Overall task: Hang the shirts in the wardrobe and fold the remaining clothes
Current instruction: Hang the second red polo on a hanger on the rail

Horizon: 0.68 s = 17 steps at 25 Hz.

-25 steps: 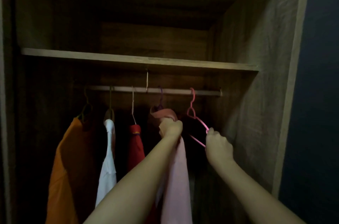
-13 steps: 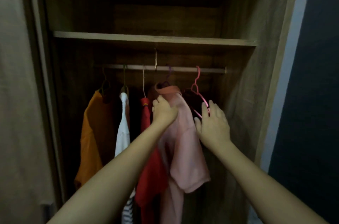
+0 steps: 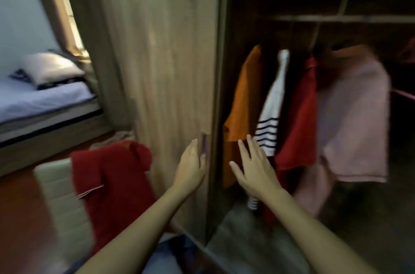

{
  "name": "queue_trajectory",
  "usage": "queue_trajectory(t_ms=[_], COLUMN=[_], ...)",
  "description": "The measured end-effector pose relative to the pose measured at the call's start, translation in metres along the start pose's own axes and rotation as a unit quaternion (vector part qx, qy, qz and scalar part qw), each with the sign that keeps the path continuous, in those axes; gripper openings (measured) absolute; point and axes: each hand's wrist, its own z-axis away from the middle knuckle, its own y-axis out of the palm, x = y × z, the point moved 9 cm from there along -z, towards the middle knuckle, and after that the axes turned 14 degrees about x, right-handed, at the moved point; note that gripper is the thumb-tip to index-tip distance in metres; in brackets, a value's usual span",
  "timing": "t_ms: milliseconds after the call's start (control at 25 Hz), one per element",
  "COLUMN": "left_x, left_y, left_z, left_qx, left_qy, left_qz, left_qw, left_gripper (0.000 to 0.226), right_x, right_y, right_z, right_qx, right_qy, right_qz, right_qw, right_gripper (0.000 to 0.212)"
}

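Several shirts hang from the rail (image 3: 363,19) inside the wardrobe: an orange shirt (image 3: 243,103), a white striped shirt (image 3: 272,103), a red shirt (image 3: 298,116) and a pink shirt (image 3: 354,121) at the right. My left hand (image 3: 190,164) is open, fingers straight, beside the small handle (image 3: 204,144) on the wardrobe door (image 3: 170,60). In front of the orange shirt's lower hem my right hand (image 3: 253,166) is spread open and holds nothing. A red garment (image 3: 114,181) lies draped over a pale chair back (image 3: 58,195) at lower left.
A bed (image 3: 40,103) with a pillow (image 3: 51,67) stands at the far left behind the wardrobe door. A beige cloth (image 3: 116,138) lies behind the red garment. Blue fabric (image 3: 166,253) shows at the bottom between my arms. The picture is motion-blurred.
Both hands have let go of the pink shirt and dropped low. The view has swung left, bringing the wardrobe door, chair and bed into sight.
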Motion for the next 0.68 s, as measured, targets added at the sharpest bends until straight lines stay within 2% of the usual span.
queue_trajectory(t_ms=[80, 120, 240, 400, 560, 680], left_x=[0.066, 0.098, 0.165, 0.261, 0.328, 0.372], left_y=[-0.027, -0.045, -0.088, -0.151, -0.209, -0.242], left_z=[0.03, 0.044, 0.069, 0.073, 0.042, 0.002], left_qx=[-0.021, -0.033, -0.056, -0.081, -0.093, -0.07], left_qy=[-0.064, -0.094, -0.149, -0.23, -0.263, -0.264], left_qz=[-0.019, -0.028, -0.051, -0.059, -0.057, -0.101], left_qw=[0.998, 0.995, 0.986, 0.968, 0.959, 0.957], left_gripper=[0.055, 0.055, 0.055, 0.056, 0.055, 0.046], right_x=[0.06, 0.091, 0.159, 0.249, 0.313, 0.352], right_y=[0.032, 0.045, 0.075, 0.127, 0.176, 0.202], right_z=[-0.017, -0.029, -0.063, -0.116, -0.169, -0.222], right_qx=[0.045, 0.063, 0.105, 0.142, 0.173, 0.154], right_qy=[-0.063, -0.09, -0.137, -0.199, -0.24, -0.256], right_qz=[-0.009, -0.016, -0.043, -0.066, -0.072, -0.061], right_qw=[0.997, 0.994, 0.984, 0.967, 0.953, 0.952], right_gripper=[0.083, 0.079, 0.068, 0.074, 0.073, 0.075])
